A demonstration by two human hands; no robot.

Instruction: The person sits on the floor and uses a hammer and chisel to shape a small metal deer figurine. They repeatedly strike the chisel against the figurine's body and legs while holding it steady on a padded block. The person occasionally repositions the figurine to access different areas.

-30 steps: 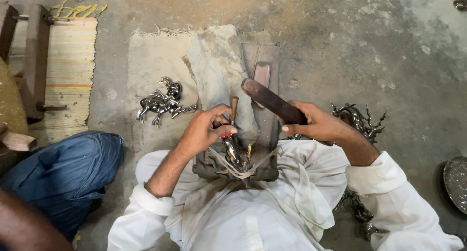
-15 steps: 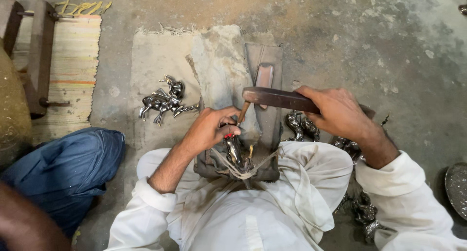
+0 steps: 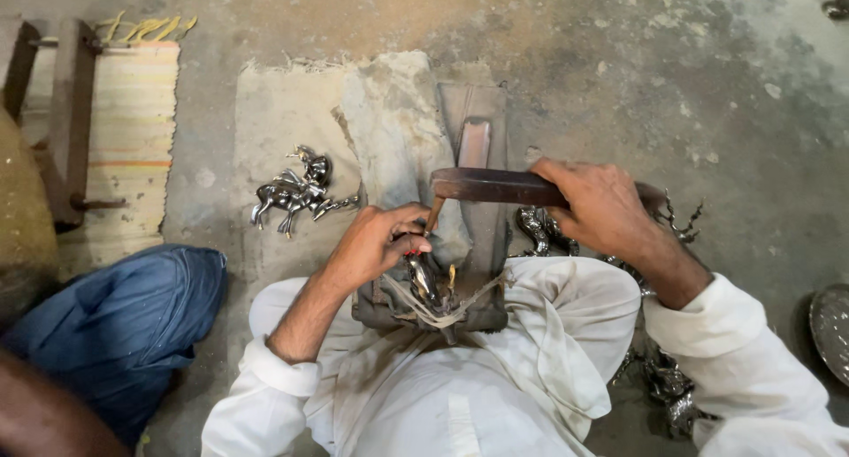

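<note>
My right hand (image 3: 601,205) grips a dark wooden mallet (image 3: 495,185) held level, its end right over the top of a thin punch (image 3: 434,215). My left hand (image 3: 380,243) pinches that punch upright on a small shiny metal piece (image 3: 424,278). The piece is tied with cord onto a worn block (image 3: 473,245) that stands between my knees, over a dusty cloth (image 3: 389,138).
Shiny metal animal figures (image 3: 296,192) lie on the floor at left; more figures (image 3: 541,230) sit at right and by my right leg. A striped mat (image 3: 128,130) with a wooden frame is far left. Another person's blue-clad leg (image 3: 115,320) is beside me. A metal plate (image 3: 831,324) at right edge.
The mallet has swung from a raised slant down to level over the punch. My right hand has come in toward the block. The left hand has stayed on the punch.
</note>
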